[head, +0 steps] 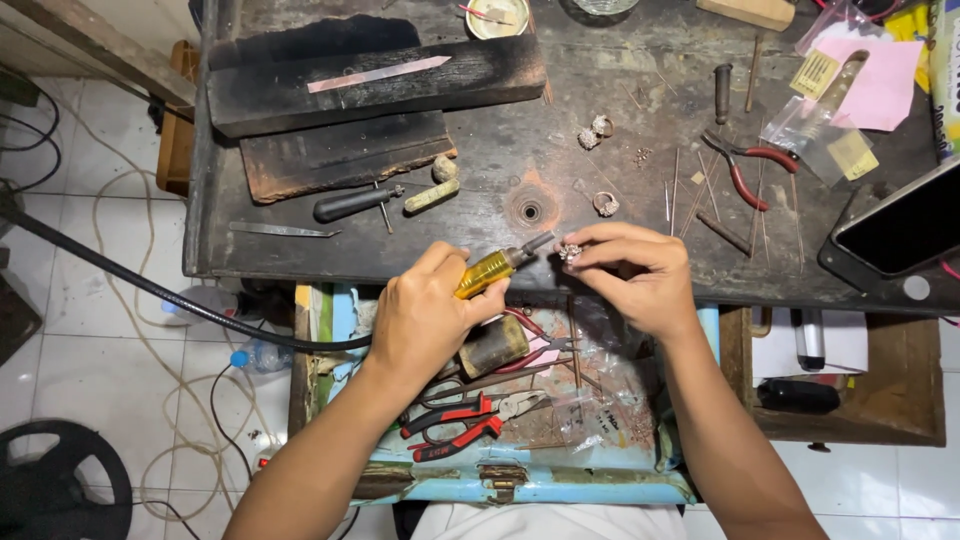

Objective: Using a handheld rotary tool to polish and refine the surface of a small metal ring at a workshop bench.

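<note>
The left hand point(425, 315) is closed around a yellow rotary handpiece point(497, 265), and a black hose point(150, 285) goes from it away to the left over the floor. The tip of the tool points to the right and comes very close to a small silver ring point(570, 252); I cannot tell if they touch. The right hand point(640, 275) pinches this ring with narrow fingers point(600, 245), just above the front edge of the dark tabletop point(600, 100).

Further back on the tabletop lie two more rings point(595, 132), another ring point(605, 204), red-handled pliers point(745, 165) and a burnt wooden block point(370, 85). Below the hands an open blue drawer point(520, 490) holds red and black pliers point(455, 425).
</note>
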